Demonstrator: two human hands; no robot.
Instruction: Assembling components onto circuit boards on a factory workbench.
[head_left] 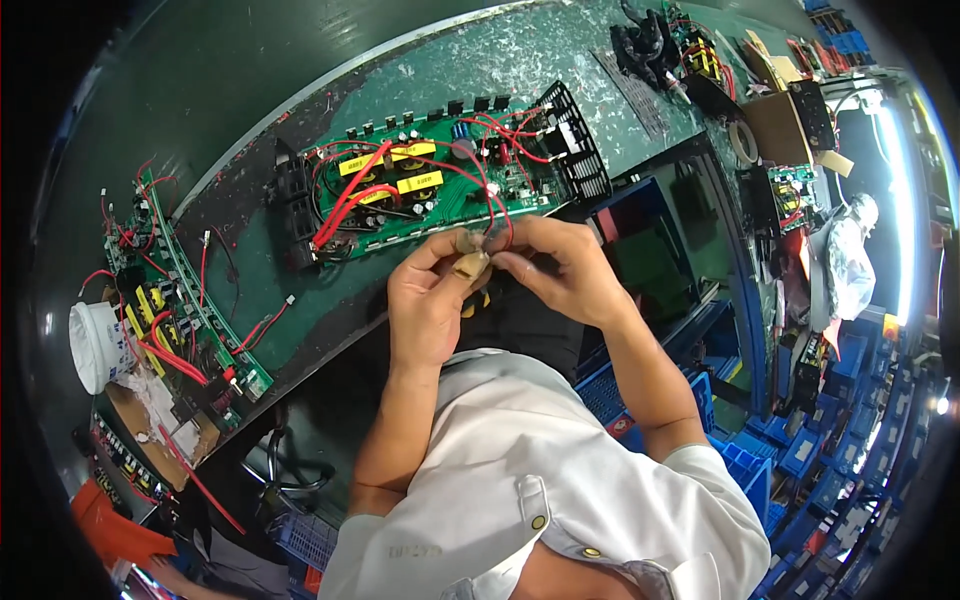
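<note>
Just past the near edge of the workbench, my two hands meet with their fingertips almost touching. My left hand (432, 290) is closed in a pinch, with tan covers on the thumb and index tips. My right hand (562, 268) pinches from the other side. Thin red wires (490, 195) run down from a circuit board (460, 205) into both sets of fingers; a small pale end shows between them, its kind unclear. The green board carries yellow-labelled transformers, thick red cables (350, 215), a black fan end (294, 205) and a black slotted end panel (577, 140).
More boards with loose red wires (165, 300) stand at the left, beside a white tub (95, 345). At the far right lie black gloves (643, 45), a tape roll (743, 142) and a cardboard box (775, 130). Blue bins (800, 455) fill the right. Another person's orange sleeve (115, 525) shows lower left.
</note>
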